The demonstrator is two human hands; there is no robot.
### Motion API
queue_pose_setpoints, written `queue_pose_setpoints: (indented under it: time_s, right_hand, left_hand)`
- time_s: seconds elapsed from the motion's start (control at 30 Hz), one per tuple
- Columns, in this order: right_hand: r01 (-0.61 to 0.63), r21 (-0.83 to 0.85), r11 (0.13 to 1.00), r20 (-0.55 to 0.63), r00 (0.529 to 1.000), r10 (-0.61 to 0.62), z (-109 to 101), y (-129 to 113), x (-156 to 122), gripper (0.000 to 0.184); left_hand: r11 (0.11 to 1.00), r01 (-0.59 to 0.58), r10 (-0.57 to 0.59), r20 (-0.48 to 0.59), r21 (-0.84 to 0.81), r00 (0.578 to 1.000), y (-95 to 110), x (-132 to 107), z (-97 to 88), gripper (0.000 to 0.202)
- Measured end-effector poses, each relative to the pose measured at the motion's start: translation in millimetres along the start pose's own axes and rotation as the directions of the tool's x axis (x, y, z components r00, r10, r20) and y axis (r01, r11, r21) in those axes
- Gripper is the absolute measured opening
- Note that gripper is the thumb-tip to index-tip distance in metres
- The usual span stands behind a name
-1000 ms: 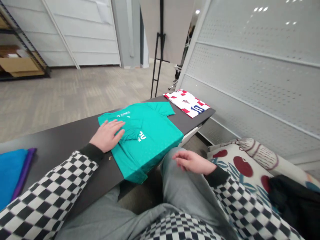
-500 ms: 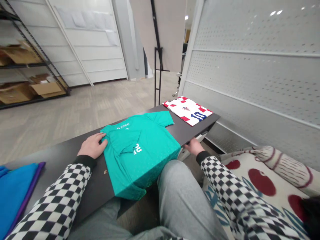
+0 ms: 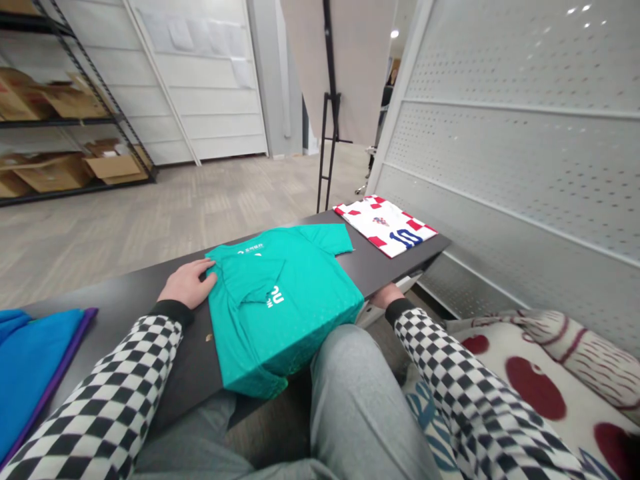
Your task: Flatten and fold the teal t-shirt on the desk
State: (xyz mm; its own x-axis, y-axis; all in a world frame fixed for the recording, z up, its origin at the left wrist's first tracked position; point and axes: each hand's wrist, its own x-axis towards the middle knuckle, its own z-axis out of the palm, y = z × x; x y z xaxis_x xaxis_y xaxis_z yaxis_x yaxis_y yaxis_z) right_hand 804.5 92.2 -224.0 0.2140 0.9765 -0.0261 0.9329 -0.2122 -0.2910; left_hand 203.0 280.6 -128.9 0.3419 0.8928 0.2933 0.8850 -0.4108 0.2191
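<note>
Head view: a carpeted floor ran back to the upper left of the frame, where metal shelving held cardboard boxes. A perforated white panel filled the upper right, and a cushion in soft cloth with red spots lay at the lower right.

Across the middle ran a dark, smooth worktop. A folded blue cloth with a purple edge lay at its left end. At the far end, a white jersey with red checks and a navy 10 was already squared into a flat rectangle.

Nearer the centre, a teal T-shirt of thin, finely textured knit was only part folded: one short sleeve lay turned in across the body, another stuck out at the far edge, and the near end hung past the worktop's edge.

The left hand lay open and flat on the worktop, its fingertips at the shirt's edge. The right hand sat low behind the worktop's near edge, its fingers hidden, so I could not tell whether it held anything.
</note>
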Motion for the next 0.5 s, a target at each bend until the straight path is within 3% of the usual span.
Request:
queue_pose_setpoints:
  time_s: [0.13, 0.23, 0.33, 0.5]
  right_hand:
    - [-0.344, -0.001, 0.939, 0.011, 0.939, 0.344, 8, 7, -24, 0.073]
    - [-0.485, 0.039, 0.873, 0.000, 0.874, 0.486, 10, 8, -35, 0.086]
    - [-0.530, 0.093, 0.843, 0.004, 0.847, 0.532, 10, 7, -36, 0.086]
    - [-0.492, 0.177, 0.853, 0.010, 0.867, 0.498, 5, 10, -35, 0.071]
  left_hand:
    - [1.000, -0.001, 0.001, 0.000, 0.013, 1.000, -3, 0, 2.0, 0.061]
    - [1.000, 0.004, -0.004, 0.007, 0.018, 1.000, -5, 0, 2.7, 0.060]
    - [1.000, 0.002, -0.003, 0.029, 0.021, 1.000, -8, 1, 2.8, 0.061]
    - [1.000, -0.005, 0.004, 0.041, 0.025, 0.999, -10, 2, 2.6, 0.060]
